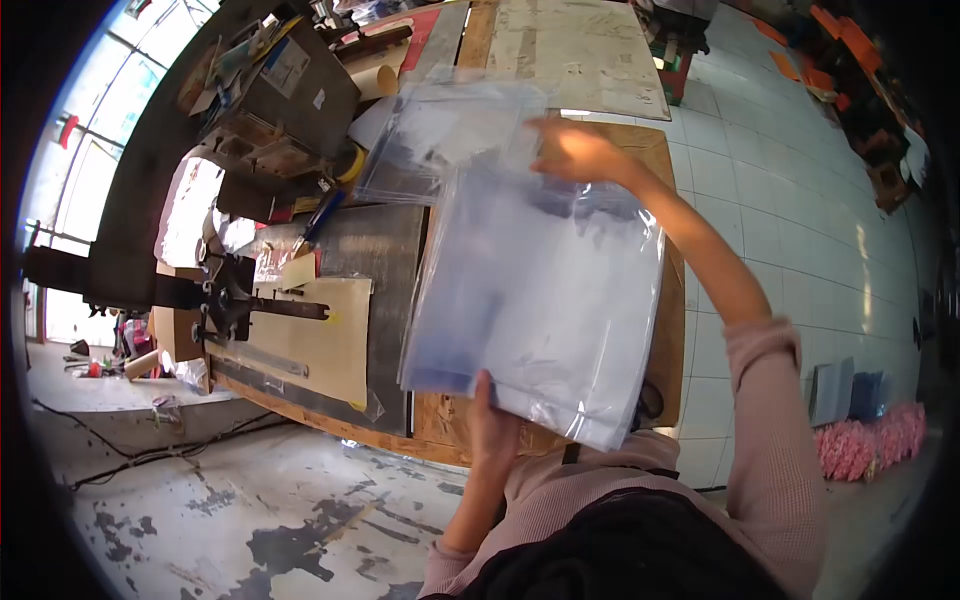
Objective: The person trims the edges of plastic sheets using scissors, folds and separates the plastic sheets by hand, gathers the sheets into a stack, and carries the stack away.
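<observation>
A stack of clear, bluish plastic sheets [540, 290] spans the middle of the view, slightly tilted above the wooden table. My left hand [492, 425] grips its near edge, thumb on top and the other fingers hidden underneath. Over the far right corner is my right hand [575, 152], smeared by motion. Its fingers point left toward a second pile of clear plastic sheets [450, 125], but I cannot tell whether they hold anything. That pile lies beyond the stack and partly meets its far edge.
A dark metal press arm [150, 290] reaches in from the left above a tan board [335, 340]. A bulky grey box [290, 90] stands behind it. Scissor handles [650, 400] lie at the table's right edge. Pink bundles [870, 440] sit on the tiled floor.
</observation>
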`<action>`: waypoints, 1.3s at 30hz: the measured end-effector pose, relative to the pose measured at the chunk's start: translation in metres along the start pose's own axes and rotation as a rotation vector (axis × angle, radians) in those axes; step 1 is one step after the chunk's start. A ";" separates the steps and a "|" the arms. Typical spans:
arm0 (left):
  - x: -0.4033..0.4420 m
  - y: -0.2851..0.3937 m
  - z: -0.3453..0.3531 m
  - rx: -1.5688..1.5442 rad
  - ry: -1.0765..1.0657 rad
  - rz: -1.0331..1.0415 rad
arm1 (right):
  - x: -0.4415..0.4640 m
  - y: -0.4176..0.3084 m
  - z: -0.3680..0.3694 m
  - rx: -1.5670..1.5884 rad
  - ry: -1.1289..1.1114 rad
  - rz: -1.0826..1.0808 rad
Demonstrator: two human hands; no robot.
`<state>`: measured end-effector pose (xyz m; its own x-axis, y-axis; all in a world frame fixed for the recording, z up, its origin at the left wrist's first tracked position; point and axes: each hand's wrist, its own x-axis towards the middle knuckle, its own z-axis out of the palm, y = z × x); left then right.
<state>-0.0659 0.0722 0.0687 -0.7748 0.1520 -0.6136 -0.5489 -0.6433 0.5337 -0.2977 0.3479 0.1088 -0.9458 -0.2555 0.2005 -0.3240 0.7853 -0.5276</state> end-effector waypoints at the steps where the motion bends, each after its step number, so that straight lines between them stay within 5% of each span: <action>1: -0.004 0.006 -0.014 0.023 0.091 0.036 | -0.022 -0.023 -0.025 0.024 0.181 -0.002; 4: -0.028 0.050 -0.016 0.288 0.286 0.381 | -0.113 -0.073 -0.063 0.257 0.589 0.161; 6: -0.011 0.088 -0.041 0.564 0.338 0.742 | -0.171 -0.084 -0.038 0.406 0.590 0.461; 8: 0.015 0.139 -0.019 0.925 0.110 0.676 | -0.207 -0.087 0.009 0.517 0.541 0.553; 13: 0.137 0.177 -0.013 1.044 -0.475 0.125 | -0.216 -0.111 0.048 1.044 0.463 0.931; 18: 0.179 0.179 -0.038 0.920 -0.462 -0.265 | -0.216 -0.098 0.058 1.161 0.574 1.026; 21: 0.192 0.188 -0.038 0.762 -0.462 -0.430 | -0.215 -0.090 0.050 1.361 0.336 0.947; 23: 0.187 0.172 -0.023 0.842 -0.150 -0.170 | -0.215 -0.092 0.053 1.486 0.347 1.038; 24: 0.173 0.172 -0.002 0.892 -0.340 -0.271 | -0.216 -0.095 0.056 1.551 0.338 1.072; 27: 0.168 0.167 0.010 0.967 -0.303 -0.228 | -0.213 -0.103 0.058 1.710 0.406 1.066; 33: 0.211 0.171 -0.035 0.788 -0.398 -0.102 | -0.209 -0.107 0.058 1.057 0.383 1.055; 39: 0.213 0.183 -0.038 0.833 -0.352 -0.079 | -0.206 -0.113 0.043 1.580 0.289 0.996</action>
<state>-0.3196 -0.0412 0.0132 -0.7015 0.4809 -0.5260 -0.5477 0.1085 0.8296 -0.0676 0.2876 0.0911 -0.7979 0.1261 -0.5894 0.3856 -0.6447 -0.6600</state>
